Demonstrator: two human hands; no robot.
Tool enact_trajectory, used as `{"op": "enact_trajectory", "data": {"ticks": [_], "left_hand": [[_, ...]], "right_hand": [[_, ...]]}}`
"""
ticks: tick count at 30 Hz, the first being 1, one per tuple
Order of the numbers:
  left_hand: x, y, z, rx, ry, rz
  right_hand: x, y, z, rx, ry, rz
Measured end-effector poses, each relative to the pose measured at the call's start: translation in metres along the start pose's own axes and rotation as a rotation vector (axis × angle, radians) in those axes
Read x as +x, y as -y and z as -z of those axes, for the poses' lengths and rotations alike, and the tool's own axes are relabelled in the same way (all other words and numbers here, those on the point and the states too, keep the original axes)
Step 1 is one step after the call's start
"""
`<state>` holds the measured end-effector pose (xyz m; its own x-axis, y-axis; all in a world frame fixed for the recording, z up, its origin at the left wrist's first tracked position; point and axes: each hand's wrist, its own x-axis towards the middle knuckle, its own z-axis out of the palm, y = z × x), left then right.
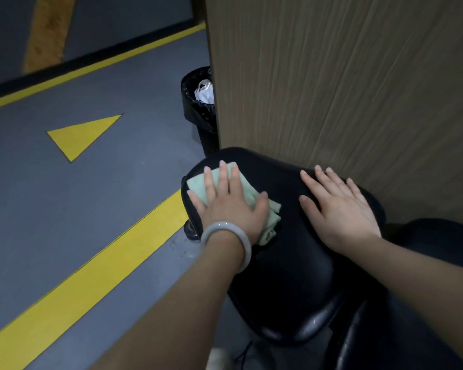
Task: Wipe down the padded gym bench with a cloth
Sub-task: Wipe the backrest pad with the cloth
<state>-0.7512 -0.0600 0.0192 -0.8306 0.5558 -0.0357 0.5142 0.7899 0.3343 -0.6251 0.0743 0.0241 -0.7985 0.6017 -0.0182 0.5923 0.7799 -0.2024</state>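
Flanking a wood-grain wall panel (345,76), a black padded bench (286,236) stands on grey floor (51,182); the right hand (340,209) rests flat on it, fingers spread, and the left hand (230,204), fingers straight, presses a pale green cloth (270,212) onto its far-left corner.

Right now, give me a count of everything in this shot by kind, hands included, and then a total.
Hands: 2, left hand flat on the cloth, right hand flat on the bench
Cloths: 1, green cloth
Bench pads: 1, black padded bench
Bracelets: 1, pale bracelet
Bins: 1, black bin
Total: 6
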Motion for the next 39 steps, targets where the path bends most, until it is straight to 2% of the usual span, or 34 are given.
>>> {"op": "enact_trajectory", "data": {"ticks": [5,9,13,21,25,28,34,39], "left_hand": [[0.007,-0.003,-0.001,-0.003,-0.027,0.045],[-0.052,-0.007,-0.016,-0.093,-0.077,0.003],[-0.095,-0.004,-0.029,-0.086,-0.131,-0.075],[0.005,-0.007,-0.003,-0.013,-0.036,0.124],[0.024,-0.008,0.001,0.016,-0.036,0.146],[0.005,-0.011,-0.002,0.034,-0.023,0.099],[-0.108,-0.016,-0.026,-0.004,-0.073,-0.160],[-0.067,-0.017,-0.013,0.055,-0.032,-0.159]], "right_hand": [[0.001,0.000,-0.001,-0.007,-0.002,0.000],[0.001,0.000,0.000,0.013,-0.021,0.005],[-0.001,0.000,0.000,0.032,-0.026,0.007],[0.000,-0.002,-0.001,0.035,-0.026,0.015],[0.000,-0.002,-0.001,0.038,-0.029,0.014],[0.000,-0.002,-0.001,0.041,-0.037,0.017],[0.000,-0.001,0.000,0.051,-0.039,0.014],[0.002,-0.003,-0.003,0.048,-0.053,0.019]]}}
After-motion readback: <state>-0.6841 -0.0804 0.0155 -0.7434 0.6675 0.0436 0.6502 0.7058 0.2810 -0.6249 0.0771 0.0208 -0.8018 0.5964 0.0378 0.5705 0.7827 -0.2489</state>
